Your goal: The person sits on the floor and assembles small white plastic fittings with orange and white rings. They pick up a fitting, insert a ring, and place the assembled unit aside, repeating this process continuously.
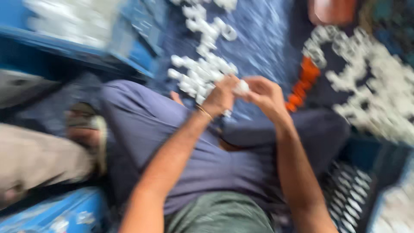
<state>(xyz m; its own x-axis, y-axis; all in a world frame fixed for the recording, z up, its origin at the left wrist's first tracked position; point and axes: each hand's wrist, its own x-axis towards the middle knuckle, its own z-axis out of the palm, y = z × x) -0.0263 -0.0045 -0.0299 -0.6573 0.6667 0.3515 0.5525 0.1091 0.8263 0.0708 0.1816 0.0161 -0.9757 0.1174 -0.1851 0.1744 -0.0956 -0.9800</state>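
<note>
Clearly blurred by motion, the head view looks down on us seated cross-legged on a blue patterned cloth [263,43], our two hands meeting just beyond the knees. Our left hand [221,96] and right hand [266,96] both close around one small white plastic fitting [241,87], fingertips pinched on it from either side, though the smear hides exactly how the fingers lie. Just beyond the hands, a trail of white fittings [202,69] runs away toward the far edge, and a larger white heap [375,82] spreads at the right. A string of orange pieces [302,84] lies between that heap and our right hand, with an orange container [331,11] at the far edge. A blue crate [77,43] holding more white parts sits far left, and another person's leg in beige [34,159] rests near left. We judge the main risk to be slippage: the fitting is small and held only at the fingertips, so a twist could drop it into our lap or among the loose pieces.
</note>
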